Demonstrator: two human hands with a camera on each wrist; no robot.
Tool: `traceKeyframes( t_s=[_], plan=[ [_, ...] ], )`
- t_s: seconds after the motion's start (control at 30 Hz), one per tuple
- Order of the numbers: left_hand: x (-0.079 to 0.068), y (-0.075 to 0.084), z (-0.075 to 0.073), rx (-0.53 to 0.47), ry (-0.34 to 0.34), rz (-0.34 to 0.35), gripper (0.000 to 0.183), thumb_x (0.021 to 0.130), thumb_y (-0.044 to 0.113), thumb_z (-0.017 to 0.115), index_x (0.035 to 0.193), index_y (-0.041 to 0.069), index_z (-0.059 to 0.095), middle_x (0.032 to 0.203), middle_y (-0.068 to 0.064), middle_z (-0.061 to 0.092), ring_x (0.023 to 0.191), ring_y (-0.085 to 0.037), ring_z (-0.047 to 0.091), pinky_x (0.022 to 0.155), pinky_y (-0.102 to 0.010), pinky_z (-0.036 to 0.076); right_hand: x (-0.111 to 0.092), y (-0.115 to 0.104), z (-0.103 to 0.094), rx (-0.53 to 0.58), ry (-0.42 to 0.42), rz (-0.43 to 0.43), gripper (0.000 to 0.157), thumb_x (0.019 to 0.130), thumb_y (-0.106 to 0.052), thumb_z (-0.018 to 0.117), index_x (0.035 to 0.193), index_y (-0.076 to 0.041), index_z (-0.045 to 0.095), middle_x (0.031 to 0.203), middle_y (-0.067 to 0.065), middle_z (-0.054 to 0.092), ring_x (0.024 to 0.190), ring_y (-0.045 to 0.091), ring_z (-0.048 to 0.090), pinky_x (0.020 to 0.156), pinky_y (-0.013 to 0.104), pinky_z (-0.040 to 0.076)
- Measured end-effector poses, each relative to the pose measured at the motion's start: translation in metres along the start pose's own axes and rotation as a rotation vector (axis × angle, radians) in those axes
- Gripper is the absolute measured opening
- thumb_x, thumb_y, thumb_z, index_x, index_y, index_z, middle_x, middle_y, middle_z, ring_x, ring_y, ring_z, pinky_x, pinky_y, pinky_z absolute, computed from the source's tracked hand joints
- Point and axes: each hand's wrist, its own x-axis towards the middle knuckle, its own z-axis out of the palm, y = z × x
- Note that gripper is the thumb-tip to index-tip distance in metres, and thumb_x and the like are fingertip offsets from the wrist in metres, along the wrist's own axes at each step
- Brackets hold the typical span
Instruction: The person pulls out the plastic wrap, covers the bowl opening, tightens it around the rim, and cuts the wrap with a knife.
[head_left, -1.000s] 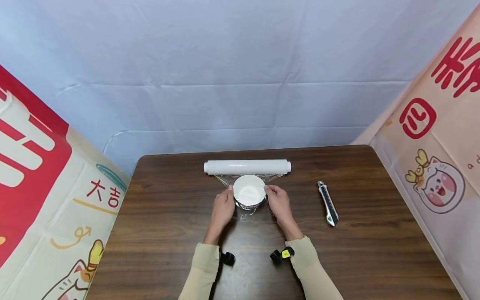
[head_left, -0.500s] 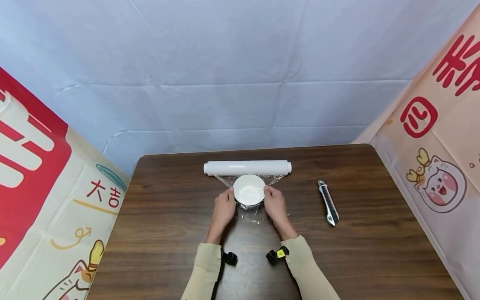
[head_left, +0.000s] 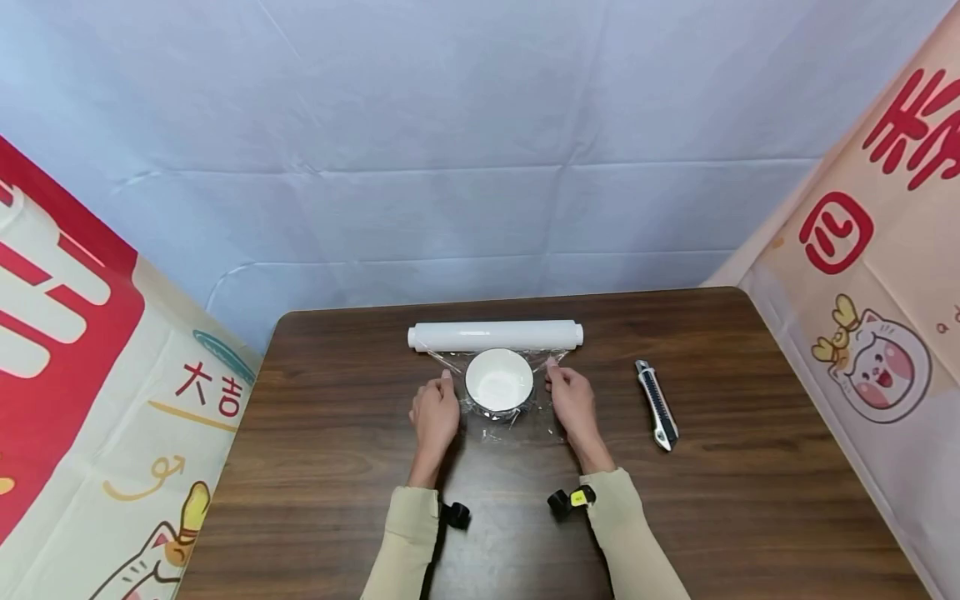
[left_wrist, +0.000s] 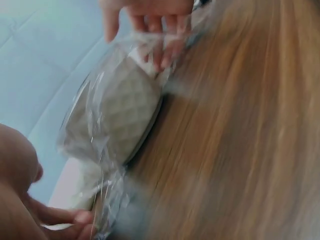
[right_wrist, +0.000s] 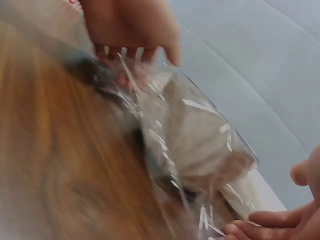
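Note:
A round white bowl stands upright in the middle of the table. Clear plastic wrap lies across it and hangs in creases down its sides; in the left wrist view the bowl's patterned wall shows through the film. The wrap runs back to a white roll just behind the bowl. My left hand is at the bowl's left, its fingers extended against the film with the thumb apart. On the other side my right hand touches the wrap with straight fingers, its thumb raised.
A utility knife lies on the brown wooden table, right of the right hand. A pale blue cloth hangs behind the table's far edge. Printed banners stand along both sides.
Both hands have let go of the bowl's rim and moved outward, left and right, to the wrap at its sides. The bowl and roll have hardly moved.

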Motion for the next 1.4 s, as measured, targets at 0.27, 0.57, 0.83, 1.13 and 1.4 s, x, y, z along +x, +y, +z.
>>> traceKeyframes(
  t_s=[0.27,0.57,0.83,1.13,1.4],
  plan=[
    [0.027,-0.023,0.018,-0.029,-0.153,-0.042,0.063,0.111,0.056,0.035,0.06,0.02,0.042,0.065,-0.009,0.053,0.063,-0.027,0.053,0.06,-0.042,0.043,0.011,-0.011,0.005,0.002,-0.139,-0.002,0.046,0.11,-0.037,0.051,0.103,0.003,0.074,0.086,0.006,0.067,0.077,0.013,0.061,0.073,0.027,0.053],
    [0.031,-0.02,0.036,-0.028,-0.238,-0.032,0.065,0.11,0.064,0.03,0.061,0.022,0.038,0.057,-0.001,0.037,0.054,-0.022,0.038,0.052,-0.037,0.035,0.009,-0.022,0.019,-0.101,-0.148,-0.071,0.048,0.11,-0.029,0.046,0.065,-0.013,0.048,0.078,0.009,0.055,0.082,0.023,0.053,0.077,0.032,0.044],
    [0.026,-0.012,0.042,-0.007,-0.085,0.001,0.068,0.11,0.061,0.031,0.056,0.021,0.039,0.052,-0.002,0.04,0.053,-0.027,0.047,0.053,-0.038,0.038,0.003,-0.018,0.027,-0.181,-0.081,-0.118,0.041,0.11,-0.028,0.046,0.116,-0.003,0.078,0.127,0.019,0.074,0.122,0.039,0.066,0.105,0.054,0.051],
    [0.004,0.006,0.035,-0.035,-0.089,0.008,0.067,0.113,0.047,0.036,0.075,0.002,0.068,0.081,-0.02,0.062,0.086,-0.037,0.057,0.081,-0.049,0.047,-0.007,-0.006,0.026,-0.053,-0.054,-0.057,0.041,0.11,-0.034,0.052,0.13,-0.006,0.074,0.141,0.015,0.069,0.133,0.037,0.062,0.112,0.053,0.047],
    [-0.021,0.031,0.03,-0.181,-0.045,-0.135,0.059,0.113,0.038,0.036,0.15,-0.005,0.051,0.149,-0.03,0.052,0.144,-0.047,0.043,0.119,-0.063,0.037,-0.021,-0.004,0.041,0.117,-0.03,-0.042,0.045,0.111,-0.029,0.048,0.143,-0.002,0.064,0.149,0.02,0.061,0.146,0.038,0.052,0.124,0.053,0.038]
  ],
)
